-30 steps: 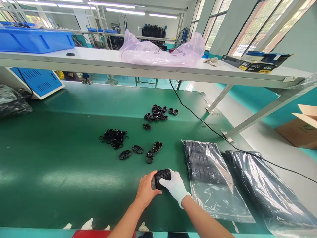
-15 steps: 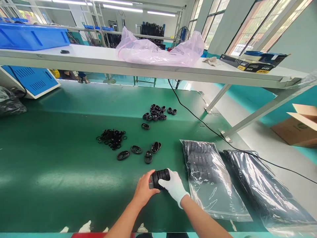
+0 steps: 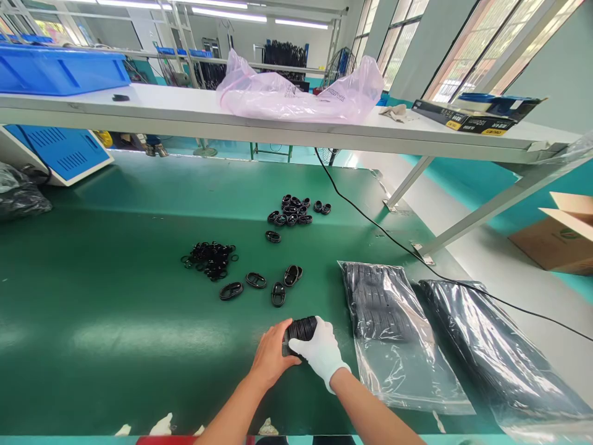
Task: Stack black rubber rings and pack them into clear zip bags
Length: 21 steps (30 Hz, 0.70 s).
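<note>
A stack of thin black rings [image 3: 302, 328] is held between my two hands, low over the front middle of the green table [image 3: 139, 371]. My bare left hand [image 3: 272, 354] closes on its left end. On the right end, my white-gloved right hand [image 3: 320, 349] grips with the thumb across the near side. Just beyond the hands lie several loose black oval parts, among them an upright-facing oval piece [image 3: 278, 295] with a crossbar. Farther left is a pile of small black rings [image 3: 210, 259].
More black oval parts [image 3: 291, 210] are grouped farther back. To the right lie a clear bag [image 3: 412, 377] with rows of black rings and a second filled bag [image 3: 500, 346]. A black cable [image 3: 361, 213] crosses the table. A white shelf [image 3: 185, 117] spans above.
My gloved right hand has shifted slightly left along the ring stack, its thumb now farther across it. My left hand stays on the left end.
</note>
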Tool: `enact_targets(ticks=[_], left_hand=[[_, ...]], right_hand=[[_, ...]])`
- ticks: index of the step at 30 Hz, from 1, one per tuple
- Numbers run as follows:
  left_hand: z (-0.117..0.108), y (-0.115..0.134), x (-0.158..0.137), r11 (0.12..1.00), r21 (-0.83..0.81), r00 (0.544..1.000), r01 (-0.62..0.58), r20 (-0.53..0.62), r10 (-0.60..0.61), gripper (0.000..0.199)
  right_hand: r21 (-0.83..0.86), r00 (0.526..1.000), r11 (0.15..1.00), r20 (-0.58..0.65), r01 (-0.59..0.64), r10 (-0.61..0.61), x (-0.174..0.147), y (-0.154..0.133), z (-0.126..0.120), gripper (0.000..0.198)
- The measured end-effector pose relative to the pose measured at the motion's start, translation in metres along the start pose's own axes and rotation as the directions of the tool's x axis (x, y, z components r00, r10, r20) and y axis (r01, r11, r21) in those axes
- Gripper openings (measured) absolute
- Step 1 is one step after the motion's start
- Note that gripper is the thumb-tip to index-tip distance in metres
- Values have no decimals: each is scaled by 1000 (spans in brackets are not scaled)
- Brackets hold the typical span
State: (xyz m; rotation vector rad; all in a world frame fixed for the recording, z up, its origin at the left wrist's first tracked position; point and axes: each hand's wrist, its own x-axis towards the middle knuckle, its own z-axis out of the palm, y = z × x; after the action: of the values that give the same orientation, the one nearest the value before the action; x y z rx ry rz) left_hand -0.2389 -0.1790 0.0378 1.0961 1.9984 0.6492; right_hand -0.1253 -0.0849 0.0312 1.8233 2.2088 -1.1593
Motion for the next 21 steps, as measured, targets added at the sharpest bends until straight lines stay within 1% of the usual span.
enact_targets(ticks=[2,3,5,7,8,10,12,15,17,19,21], left_hand=[[-12,0,8,999,-51,1000,1,13,0,61],[-19,1,14,1000,-27,1000,6,-10,-6,52],[-32,3,30,991,134,995,21,-98,-8,36],[-41,6,46,944,328,987,30,-161,25,28],[-43,7,52,919,393,985,29,-166,40,25],[-43,9,56,898,440,987,17,-153,57,18],[-40,8,47,878,479,989,5,-129,65,16],[-34,5,19,854,519,996,-20,-68,65,11],[-34,4,2,847,531,999,-13,-35,37,8],[-35,8,-6,842,538,997,51,-70,-16,14],[-37,14,-2,829,543,988,138,-138,-74,30]], right_hand=[[7,1000,1000,2,-5,5,-2,-2,2,80],[13,1000,1000,5,-5,5,-2,-2,2,82],[15,1000,1000,4,-7,7,-2,-3,2,86],[4,1000,1000,3,-12,12,-3,-3,0,85],[1,1000,1000,7,-11,11,-3,-3,-1,84],[5,1000,1000,19,-3,3,-4,-3,-2,80],[15,1000,1000,22,4,-5,-4,-3,-3,77],[24,1000,1000,11,12,-12,-4,-3,-3,75],[25,1000,1000,0,16,-16,-3,-2,-2,75],[24,1000,999,-5,22,-21,-2,-1,-1,74],[23,1000,999,-5,29,-29,-1,1,0,73]])
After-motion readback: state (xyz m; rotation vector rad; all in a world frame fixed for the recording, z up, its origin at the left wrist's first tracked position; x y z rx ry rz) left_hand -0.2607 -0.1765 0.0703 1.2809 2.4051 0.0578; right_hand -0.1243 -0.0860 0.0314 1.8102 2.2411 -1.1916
